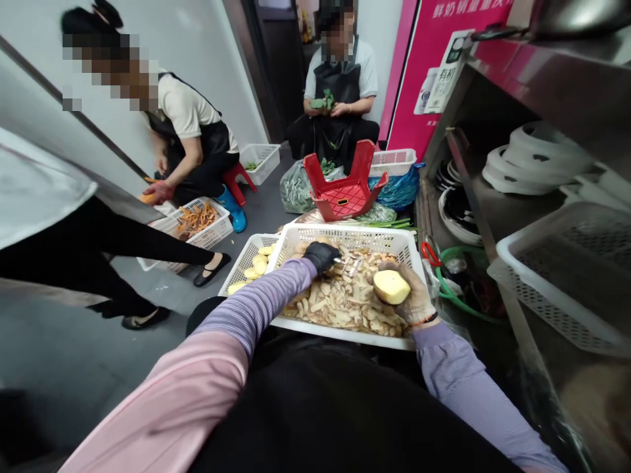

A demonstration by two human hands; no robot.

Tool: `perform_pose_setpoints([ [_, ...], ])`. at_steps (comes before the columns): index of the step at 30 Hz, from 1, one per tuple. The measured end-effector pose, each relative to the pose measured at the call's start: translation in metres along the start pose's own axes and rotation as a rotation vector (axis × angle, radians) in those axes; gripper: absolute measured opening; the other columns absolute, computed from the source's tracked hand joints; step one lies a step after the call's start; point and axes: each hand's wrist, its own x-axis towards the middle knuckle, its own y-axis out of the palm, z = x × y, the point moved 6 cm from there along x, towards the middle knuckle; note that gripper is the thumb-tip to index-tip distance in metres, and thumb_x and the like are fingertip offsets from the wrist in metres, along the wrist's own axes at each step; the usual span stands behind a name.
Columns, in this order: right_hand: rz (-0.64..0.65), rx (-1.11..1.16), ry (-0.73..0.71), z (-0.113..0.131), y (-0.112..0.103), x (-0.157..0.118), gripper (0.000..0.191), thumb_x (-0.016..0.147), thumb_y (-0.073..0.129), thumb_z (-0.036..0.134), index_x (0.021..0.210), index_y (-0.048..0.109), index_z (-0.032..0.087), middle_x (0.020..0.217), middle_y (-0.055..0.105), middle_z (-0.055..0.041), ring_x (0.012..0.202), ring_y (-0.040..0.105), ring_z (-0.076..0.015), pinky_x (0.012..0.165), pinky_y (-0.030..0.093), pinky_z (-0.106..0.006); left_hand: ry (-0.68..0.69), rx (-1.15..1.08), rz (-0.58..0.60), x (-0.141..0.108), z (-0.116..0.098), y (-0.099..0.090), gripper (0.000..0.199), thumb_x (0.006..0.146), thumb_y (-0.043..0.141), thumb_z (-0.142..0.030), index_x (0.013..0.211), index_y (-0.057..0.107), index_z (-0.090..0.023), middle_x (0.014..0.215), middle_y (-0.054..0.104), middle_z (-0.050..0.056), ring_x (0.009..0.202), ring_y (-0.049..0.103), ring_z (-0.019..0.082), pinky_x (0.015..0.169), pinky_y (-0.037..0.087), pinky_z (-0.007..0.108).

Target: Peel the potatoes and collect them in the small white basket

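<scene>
Over a white basket [345,338] heaped with potato peelings [340,299], my left hand [321,257], in a black glove, is closed around a peeler [339,261] whose tip points right. My right hand [414,299], in a pale, soiled glove, holds a partly peeled potato [391,287] near the basket's right side; its yellow flesh faces up and brown skin shows at the lower edge. The two hands are apart. Several peeled potatoes [255,268] lie in a second white basket [245,253] at the left.
An upturned red stool [345,197] stands beyond the basket. Metal shelving [493,243] with dishes rises at the right, above a green basket [446,289]. One person sits at the left by a carrot-peel basket [217,230], another sits ahead holding greens [324,101]; someone's legs [148,243] cross the left.
</scene>
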Motion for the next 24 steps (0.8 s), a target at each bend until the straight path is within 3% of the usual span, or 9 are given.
perform_pose_setpoints([
  [3,-0.064,0.076,0.104,-0.005,0.002,-0.001,0.033,0.067,0.067,0.044,0.087,0.059,0.019,0.075,0.068,-0.0044,0.074,0.066,-0.0221,0.056,0.056,-0.032,-0.073,-0.031,-0.038,-0.007,0.008,0.001,0.027,0.082,0.050,-0.038,0.091,0.069,-0.021,0.082,0.068,0.006,0.075,0.062,0.019,0.063,0.041,0.026],
  [7,-0.077,0.161,0.208,-0.016,0.006,-0.001,0.038,0.076,0.056,0.054,0.097,0.056,0.023,0.080,0.069,-0.0026,0.075,0.066,-0.0203,0.060,0.056,-0.034,0.033,-0.072,-0.134,-0.014,-0.016,-0.005,0.027,0.084,0.048,-0.038,0.089,0.068,-0.021,0.081,0.067,0.007,0.082,0.062,0.019,0.068,0.041,0.026],
  [9,-0.079,0.166,0.225,-0.022,0.005,0.000,0.033,0.075,0.060,0.049,0.098,0.056,0.025,0.081,0.069,-0.0009,0.075,0.066,-0.0192,0.060,0.056,-0.033,0.025,-0.057,-0.147,-0.016,-0.026,-0.008,0.028,0.085,0.047,-0.038,0.090,0.068,-0.019,0.080,0.067,0.008,0.082,0.062,0.020,0.068,0.041,0.027],
  [13,-0.222,0.089,0.181,-0.027,-0.006,0.001,0.024,0.073,0.065,0.031,0.094,0.056,0.023,0.076,0.068,0.0006,0.068,0.066,-0.0166,0.059,0.056,-0.029,0.098,0.030,-0.164,-0.013,-0.039,-0.014,0.030,0.087,0.044,-0.034,0.094,0.066,-0.016,0.082,0.065,0.012,0.083,0.061,0.024,0.068,0.040,0.032],
  [16,-0.242,0.067,0.135,-0.022,-0.003,-0.001,0.020,0.073,0.063,0.026,0.091,0.056,0.019,0.074,0.067,0.0003,0.064,0.065,-0.0150,0.057,0.055,-0.026,0.106,0.036,-0.124,-0.009,-0.028,-0.010,0.030,0.087,0.043,-0.033,0.096,0.066,-0.016,0.085,0.065,0.013,0.085,0.061,0.025,0.069,0.040,0.033],
  [20,-0.209,0.106,0.272,-0.019,0.006,-0.007,0.016,0.079,0.056,0.034,0.087,0.054,0.020,0.067,0.065,0.0000,0.058,0.063,-0.0151,0.051,0.054,-0.027,-0.002,0.040,-0.054,-0.009,-0.003,0.000,0.027,0.080,0.052,-0.030,0.100,0.066,-0.019,0.091,0.066,0.011,0.085,0.061,0.024,0.070,0.040,0.033],
  [24,-0.302,0.127,0.299,-0.016,0.004,-0.009,0.015,0.084,0.048,0.034,0.083,0.053,0.020,0.059,0.062,0.0003,0.049,0.059,-0.0143,0.045,0.051,-0.026,0.115,0.026,-0.138,-0.009,-0.016,-0.003,0.029,0.084,0.048,-0.034,0.102,0.065,-0.019,0.092,0.066,0.011,0.090,0.060,0.024,0.074,0.040,0.034],
])
